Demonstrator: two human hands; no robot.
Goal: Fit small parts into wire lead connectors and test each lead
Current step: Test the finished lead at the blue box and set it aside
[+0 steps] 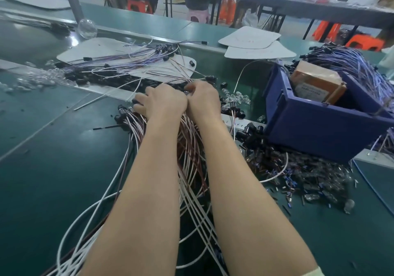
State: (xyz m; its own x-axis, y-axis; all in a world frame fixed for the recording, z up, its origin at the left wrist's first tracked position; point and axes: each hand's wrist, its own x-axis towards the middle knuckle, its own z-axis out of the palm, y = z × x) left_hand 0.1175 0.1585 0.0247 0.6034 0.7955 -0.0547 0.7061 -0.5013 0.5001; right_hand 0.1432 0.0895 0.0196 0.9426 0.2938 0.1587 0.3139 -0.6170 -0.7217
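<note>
Both grips down at the connector end

Wire leads (pixel 191 148) run straight away from me between my forearms, black connectors (pixel 122 110) at the far tips. Left grip (pixel 162 102) lies spread on those, so it's nearer; right grip (pixel 202 102) is curled just beside it, can't tell what's inside. Clear small parts (pixel 236 99) sit just right of that.

To your left lies bare green table (pixel 53 158); to your right the blue bin (pixel 319 130) and the pile of small parts (pixel 309 175) block your way.
</note>
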